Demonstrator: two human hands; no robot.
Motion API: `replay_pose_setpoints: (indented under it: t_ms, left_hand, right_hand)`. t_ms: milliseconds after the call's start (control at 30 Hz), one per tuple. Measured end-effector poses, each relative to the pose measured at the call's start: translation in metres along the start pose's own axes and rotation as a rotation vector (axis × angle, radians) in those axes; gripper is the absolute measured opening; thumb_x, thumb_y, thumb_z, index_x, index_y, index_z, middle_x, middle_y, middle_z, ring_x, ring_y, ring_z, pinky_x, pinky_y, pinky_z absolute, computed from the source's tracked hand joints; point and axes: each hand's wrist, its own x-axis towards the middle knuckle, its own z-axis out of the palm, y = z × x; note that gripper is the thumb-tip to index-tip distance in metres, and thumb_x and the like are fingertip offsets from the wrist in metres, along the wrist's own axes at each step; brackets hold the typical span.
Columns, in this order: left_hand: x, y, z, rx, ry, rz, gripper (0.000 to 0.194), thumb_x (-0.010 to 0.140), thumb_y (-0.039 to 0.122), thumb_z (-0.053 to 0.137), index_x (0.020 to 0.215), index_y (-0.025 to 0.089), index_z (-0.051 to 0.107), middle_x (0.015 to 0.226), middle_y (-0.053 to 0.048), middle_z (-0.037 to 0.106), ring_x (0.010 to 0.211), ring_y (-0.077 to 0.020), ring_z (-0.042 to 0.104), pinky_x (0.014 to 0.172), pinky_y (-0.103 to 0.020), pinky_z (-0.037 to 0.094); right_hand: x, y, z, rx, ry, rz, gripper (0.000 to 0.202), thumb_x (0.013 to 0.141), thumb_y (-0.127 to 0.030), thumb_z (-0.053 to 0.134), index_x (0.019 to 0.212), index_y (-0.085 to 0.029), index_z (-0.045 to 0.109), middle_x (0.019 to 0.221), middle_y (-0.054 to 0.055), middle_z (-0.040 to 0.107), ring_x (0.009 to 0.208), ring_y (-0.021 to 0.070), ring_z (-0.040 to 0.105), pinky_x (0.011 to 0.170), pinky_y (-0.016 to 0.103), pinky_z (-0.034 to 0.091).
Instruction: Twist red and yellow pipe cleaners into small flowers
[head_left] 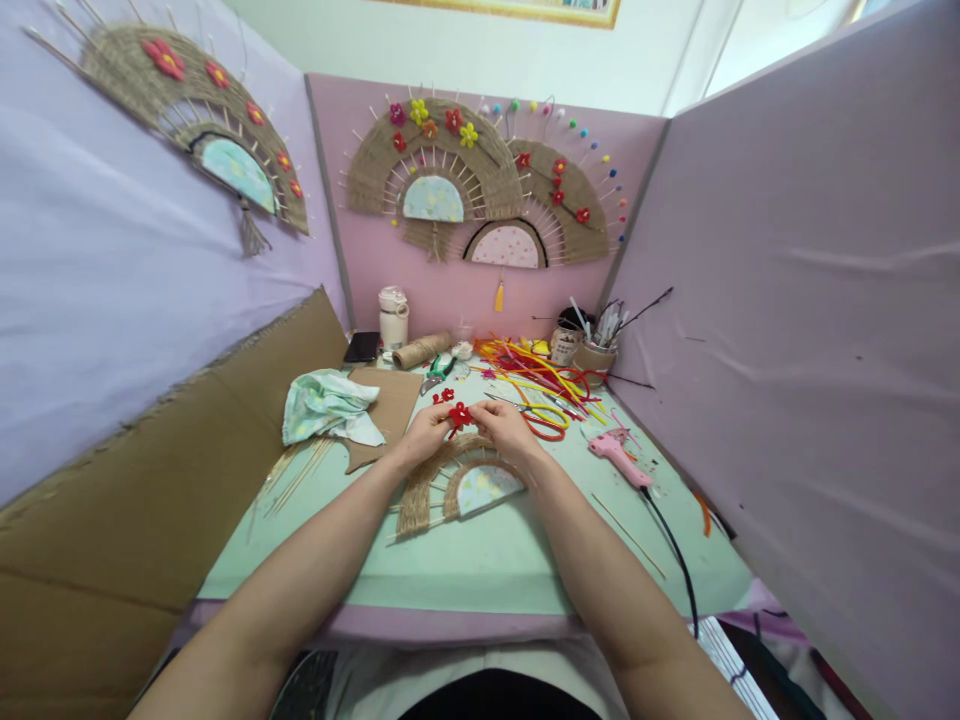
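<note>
Walls [765, 270] stand on three sides of one green table [517, 575]. One brown cardboard sheet [150, 520] stands along the left side. Three big fans [375, 180] hang up, one on the left wall and two on the back wall. One smaller fan [484, 488] lies on the table. Its round edge points away from the person, and its long flat side runs left to right, with the right end tipped away. Above its far edge are two hands. The left hand [429, 435] pinches its fingers shut on one side of one red flower [460, 413]; the right hand [504, 428] pinches the other side. One crumpled cloth [326, 405] lies to the left. One pink glue gun [619, 458] is on the right, and one white bottle [394, 318] is at the back. The red flower has a short stem sticking down and a bit left, so its long line goes up and down, leaning a little. What look like two smaller red flowers [448, 395] sit just past the left hand.
</note>
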Motion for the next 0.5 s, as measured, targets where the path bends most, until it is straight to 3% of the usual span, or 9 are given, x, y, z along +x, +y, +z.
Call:
replay_pose_setpoints:
  t_ms: [133,267,500]
  left_hand:
    - [0.001,0.001,-0.001,0.020,0.008,0.035,0.028,0.077,0.038,0.054,0.065,0.014,0.063,0.065,0.000,0.058,0.066,-0.0135,0.049,0.065,-0.024,0.038]
    - [0.002,0.006,-0.002,0.008,0.098,0.008,0.028,0.075,0.040,0.057,0.065,0.015,0.064,0.064,-0.001,0.060,0.066,-0.0146,0.050,0.066,-0.026,0.039]
    - [0.003,0.012,-0.006,-0.080,0.263,-0.008,0.026,0.068,0.041,0.065,0.074,0.016,0.071,0.079,-0.005,0.067,0.077,-0.0178,0.056,0.073,-0.028,0.042]
  right_hand:
    - [0.003,0.001,0.002,-0.049,0.075,-0.029,0.032,0.070,-0.049,0.060,0.070,-0.017,0.060,0.051,-0.005,0.043,0.047,0.0077,0.033,0.047,0.023,0.025]
    - [0.006,0.002,0.000,-0.122,0.190,-0.074,0.031,0.072,-0.049,0.057,0.079,-0.018,0.060,0.058,-0.003,0.050,0.050,0.0093,0.038,0.049,0.024,0.030]
    - [0.005,0.005,0.000,-0.315,0.203,-0.142,0.026,0.075,-0.042,0.052,0.072,-0.018,0.061,0.067,0.000,0.058,0.060,0.0123,0.047,0.058,0.025,0.036]
